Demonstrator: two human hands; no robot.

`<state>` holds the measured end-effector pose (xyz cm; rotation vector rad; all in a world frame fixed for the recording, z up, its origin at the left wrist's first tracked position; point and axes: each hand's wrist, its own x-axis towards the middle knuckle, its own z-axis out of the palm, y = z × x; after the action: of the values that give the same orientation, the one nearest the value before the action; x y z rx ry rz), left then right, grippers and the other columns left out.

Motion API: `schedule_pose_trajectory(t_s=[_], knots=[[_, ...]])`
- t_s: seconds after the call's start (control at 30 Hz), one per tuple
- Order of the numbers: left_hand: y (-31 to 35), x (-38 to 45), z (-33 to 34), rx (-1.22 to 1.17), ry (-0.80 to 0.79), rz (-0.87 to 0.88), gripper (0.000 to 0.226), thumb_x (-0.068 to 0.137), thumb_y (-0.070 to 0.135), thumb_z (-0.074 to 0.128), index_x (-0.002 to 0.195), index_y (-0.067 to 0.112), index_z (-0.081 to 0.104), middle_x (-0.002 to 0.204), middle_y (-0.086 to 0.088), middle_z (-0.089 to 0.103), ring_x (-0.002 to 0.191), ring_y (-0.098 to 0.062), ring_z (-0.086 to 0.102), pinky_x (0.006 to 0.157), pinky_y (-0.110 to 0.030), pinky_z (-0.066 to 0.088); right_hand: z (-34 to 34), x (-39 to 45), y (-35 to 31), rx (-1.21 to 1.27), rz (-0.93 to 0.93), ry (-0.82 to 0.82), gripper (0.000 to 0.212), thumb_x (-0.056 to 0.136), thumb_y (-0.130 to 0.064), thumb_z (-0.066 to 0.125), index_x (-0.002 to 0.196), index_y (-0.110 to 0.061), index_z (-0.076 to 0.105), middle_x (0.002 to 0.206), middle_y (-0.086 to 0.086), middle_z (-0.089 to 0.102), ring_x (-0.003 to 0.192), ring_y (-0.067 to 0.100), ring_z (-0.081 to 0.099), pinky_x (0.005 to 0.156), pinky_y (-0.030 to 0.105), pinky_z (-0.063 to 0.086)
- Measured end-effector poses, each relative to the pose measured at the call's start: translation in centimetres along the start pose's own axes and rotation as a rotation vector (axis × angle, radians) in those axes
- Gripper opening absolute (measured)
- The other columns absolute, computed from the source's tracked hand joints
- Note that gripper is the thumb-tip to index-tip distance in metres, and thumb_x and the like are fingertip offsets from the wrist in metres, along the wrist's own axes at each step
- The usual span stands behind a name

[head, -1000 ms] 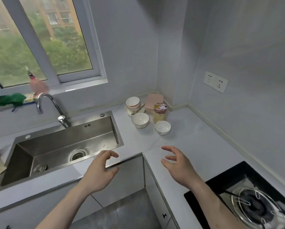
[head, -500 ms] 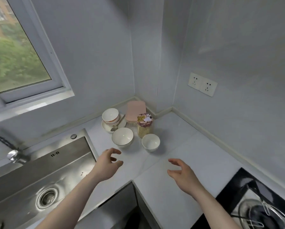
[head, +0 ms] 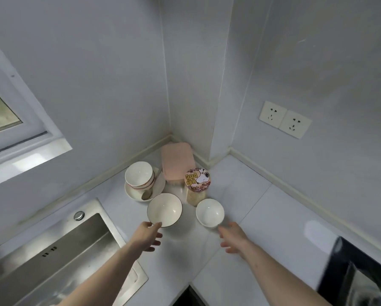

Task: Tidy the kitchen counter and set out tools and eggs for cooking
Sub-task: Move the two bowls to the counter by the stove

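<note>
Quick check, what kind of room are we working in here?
Most likely a home kitchen: a steel sink set in a white counter, bowls stacked in the corner, and a black hob at the right edge.

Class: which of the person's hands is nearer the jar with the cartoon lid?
Right. The right hand is below-right of the jar, past the small bowl; the left hand is farther, below-left.
</note>
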<state>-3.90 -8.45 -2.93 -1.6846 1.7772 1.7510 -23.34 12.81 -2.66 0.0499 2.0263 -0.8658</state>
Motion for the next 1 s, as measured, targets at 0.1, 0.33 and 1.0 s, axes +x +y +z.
schedule_pose_trajectory(t_s=[0.1, 0.33, 1.0], knots=[[0.1, 1.8, -0.1, -0.125, -0.072, -0.084, 0.034, 0.1, 0.04, 0.054, 0.117, 0.01, 0.06, 0.098, -0.008, 0.078, 0.084, -0.027, 0.077, 0.078, -0.04, 0.061, 1.1, 1.9, -1.1, -0.011, 0.03, 0.036, 0.055, 0.095, -0.044, 0.057, 0.143, -0.02, 0.043, 0.112, 0.004, 0.067, 0.08, 0.019, 0.072, 0.063, 0.03, 0.058], [0.3, 4.2, 0.1, -0.214, -0.119, -0.145, 0.023, 0.101, 0.021, 0.048, 0.113, 0.005, 0.061, 0.093, -0.008, 0.08, 0.084, -0.026, 0.077, 0.077, -0.037, 0.059, 3.3, 4.7, -1.7, 0.147, 0.115, 0.061, 0.025, 0.097, -0.022, 0.052, 0.119, -0.012, 0.056, 0.088, 0.008, 0.071, 0.064, 0.025, 0.066, 0.058, 0.031, 0.052], [-1.1, -3.8, 2.3, 0.197, -0.338, 0.086, 0.017, 0.097, 0.015, 0.051, 0.111, 0.013, 0.061, 0.079, -0.009, 0.078, 0.077, -0.025, 0.077, 0.066, -0.034, 0.056, -0.9, -6.3, 11.7, 0.49, 0.134, 0.205, 0.023, 0.097, -0.007, 0.045, 0.119, -0.008, 0.052, 0.097, 0.02, 0.076, 0.08, 0.028, 0.076, 0.068, 0.038, 0.062]])
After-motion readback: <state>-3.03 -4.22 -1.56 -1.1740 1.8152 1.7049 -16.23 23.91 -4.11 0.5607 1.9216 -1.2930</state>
